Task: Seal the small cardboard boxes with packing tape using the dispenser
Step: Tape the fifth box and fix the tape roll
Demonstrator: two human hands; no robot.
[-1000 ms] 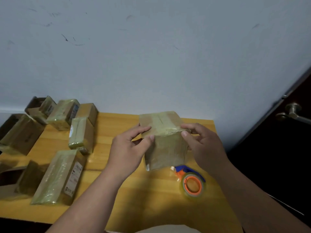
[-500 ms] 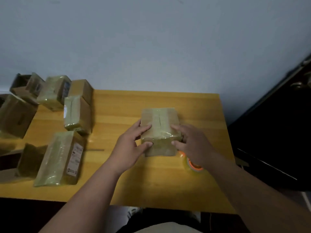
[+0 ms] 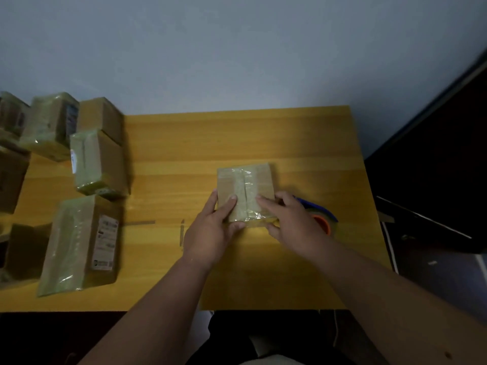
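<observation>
- The small cardboard box (image 3: 243, 192) is brown, and a strip of clear, glossy packing tape (image 3: 245, 191) runs down the middle of its top over the flap seam and wrinkles over the near edge.
- It sits on the yellow wooden table (image 3: 237, 135), right of centre, between the two hands.
- The left hand (image 3: 210, 227) holds the box's near left corner: fingers lie along its left side and top, and the thumb is curled under the near edge.
- The right hand (image 3: 292, 222) presses its fingers flat on the near right part of the top, thumb at the near edge.
- A tape dispenser (image 3: 320, 219) with a blue handle and orange core lies just behind the right hand, partly hidden.
- More taped boxes are grouped at the table's left; the nearest, long box (image 3: 79, 243) carries a white printed label (image 3: 105, 242), its writing too blurred to read.
</observation>
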